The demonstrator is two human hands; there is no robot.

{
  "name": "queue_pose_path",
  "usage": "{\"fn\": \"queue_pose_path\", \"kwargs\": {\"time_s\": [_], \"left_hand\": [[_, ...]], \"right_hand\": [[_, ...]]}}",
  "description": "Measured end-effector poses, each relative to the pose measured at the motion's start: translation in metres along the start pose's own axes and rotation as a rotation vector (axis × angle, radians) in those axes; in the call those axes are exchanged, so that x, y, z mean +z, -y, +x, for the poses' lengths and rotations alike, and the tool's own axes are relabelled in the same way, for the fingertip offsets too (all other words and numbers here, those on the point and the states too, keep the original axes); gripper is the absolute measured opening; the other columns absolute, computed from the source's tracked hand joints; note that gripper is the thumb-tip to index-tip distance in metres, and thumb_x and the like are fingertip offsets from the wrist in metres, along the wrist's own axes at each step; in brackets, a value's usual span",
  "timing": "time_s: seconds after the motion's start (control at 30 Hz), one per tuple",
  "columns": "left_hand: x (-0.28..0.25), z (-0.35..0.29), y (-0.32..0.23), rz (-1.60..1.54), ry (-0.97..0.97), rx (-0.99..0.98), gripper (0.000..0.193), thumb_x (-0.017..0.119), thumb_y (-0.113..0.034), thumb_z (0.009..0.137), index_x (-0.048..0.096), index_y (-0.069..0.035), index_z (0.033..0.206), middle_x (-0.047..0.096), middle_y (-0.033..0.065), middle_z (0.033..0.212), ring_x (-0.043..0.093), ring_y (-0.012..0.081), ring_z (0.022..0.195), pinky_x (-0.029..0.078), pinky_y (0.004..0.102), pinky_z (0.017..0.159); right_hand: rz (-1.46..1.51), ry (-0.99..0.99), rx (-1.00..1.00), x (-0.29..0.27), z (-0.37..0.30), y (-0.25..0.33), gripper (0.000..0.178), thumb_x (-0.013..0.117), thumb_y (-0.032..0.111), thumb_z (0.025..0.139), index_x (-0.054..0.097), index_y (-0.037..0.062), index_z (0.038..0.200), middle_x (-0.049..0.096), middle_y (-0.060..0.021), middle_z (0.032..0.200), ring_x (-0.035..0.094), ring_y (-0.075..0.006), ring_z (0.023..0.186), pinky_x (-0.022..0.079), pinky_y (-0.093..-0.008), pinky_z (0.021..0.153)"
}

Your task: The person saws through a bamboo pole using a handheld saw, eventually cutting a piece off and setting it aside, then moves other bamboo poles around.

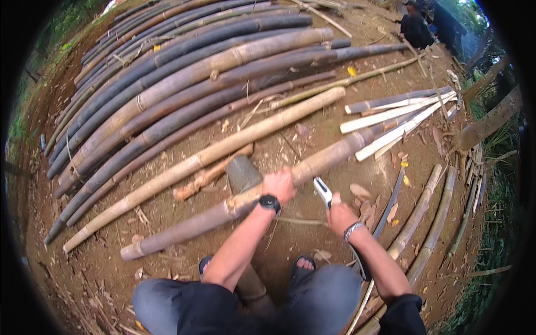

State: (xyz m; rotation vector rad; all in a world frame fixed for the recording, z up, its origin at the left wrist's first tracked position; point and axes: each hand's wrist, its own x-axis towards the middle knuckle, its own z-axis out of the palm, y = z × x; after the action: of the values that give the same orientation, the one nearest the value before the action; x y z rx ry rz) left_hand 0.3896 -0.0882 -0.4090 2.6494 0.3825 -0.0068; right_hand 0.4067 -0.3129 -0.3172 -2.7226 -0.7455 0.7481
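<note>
My left hand [279,185], a dark watch on its wrist, is closed over the top of a thick brown bamboo pole [329,162]. The pole lies slantwise in front of me, across a short thick grey log [242,169]. Just right of the pole, my right hand [342,216] grips a tool with a white and dark handle [322,190]. The handle's end points up and away from me, apart from the pole. A dark curved piece shows below my right wrist, and I cannot tell whether it belongs to the tool.
Many long bamboo poles [184,92] lie side by side at the far left. A pale pole [206,159] lies just beyond mine. Split pale strips [399,120] sit at the far right, and curved poles [432,240] at the right. A person [416,28] is in the background.
</note>
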Motion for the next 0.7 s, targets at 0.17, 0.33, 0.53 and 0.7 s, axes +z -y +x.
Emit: {"fn": "queue_pose_path", "kwargs": {"time_s": [0.17, 0.33, 0.53, 0.7], "left_hand": [[-0.002, 0.006, 0.021, 0.034, 0.003, -0.074, 0.049, 0.081, -0.034, 0.069, 0.061, 0.002, 0.096, 0.072, 0.0222, 0.091, 0.072, 0.0355, 0.081, 0.059, 0.0421, 0.072], [-0.018, 0.017, 0.003, -0.027, 0.063, -0.025, 0.053, 0.081, -0.035, 0.068, 0.062, 0.002, 0.100, 0.072, 0.0216, 0.092, 0.072, 0.0352, 0.082, 0.059, 0.0424, 0.073], [-0.006, 0.006, 0.003, 0.010, 0.041, -0.059, 0.050, 0.080, -0.034, 0.067, 0.064, 0.002, 0.099, 0.072, 0.0218, 0.092, 0.072, 0.0352, 0.084, 0.059, 0.0423, 0.075], [-0.016, 0.009, 0.032, 0.062, 0.045, -0.084, 0.049, 0.079, -0.036, 0.067, 0.064, 0.002, 0.095, 0.072, 0.0224, 0.089, 0.072, 0.0356, 0.082, 0.059, 0.0426, 0.073]], "right_hand": [[-0.075, 0.061, 0.068, -0.006, -0.041, -0.004, 0.033, 0.050, 0.016, 0.095, 0.042, -0.0100, 0.114, 0.063, -0.0382, 0.081, 0.064, -0.0540, 0.079, 0.051, -0.0596, 0.073], [-0.048, -0.013, -0.023, -0.005, 0.003, -0.010, 0.044, 0.053, 0.016, 0.095, 0.039, -0.0139, 0.124, 0.064, -0.0333, 0.074, 0.065, -0.0505, 0.073, 0.053, -0.0576, 0.068], [-0.021, 0.015, 0.000, -0.004, 0.001, -0.003, 0.038, 0.051, 0.018, 0.096, 0.038, -0.0070, 0.121, 0.063, -0.0389, 0.085, 0.064, -0.0529, 0.085, 0.052, -0.0584, 0.074], [-0.027, 0.081, 0.037, -0.006, -0.045, 0.001, 0.034, 0.050, 0.016, 0.095, 0.040, -0.0068, 0.119, 0.064, -0.0360, 0.085, 0.064, -0.0532, 0.082, 0.052, -0.0580, 0.074]]}}
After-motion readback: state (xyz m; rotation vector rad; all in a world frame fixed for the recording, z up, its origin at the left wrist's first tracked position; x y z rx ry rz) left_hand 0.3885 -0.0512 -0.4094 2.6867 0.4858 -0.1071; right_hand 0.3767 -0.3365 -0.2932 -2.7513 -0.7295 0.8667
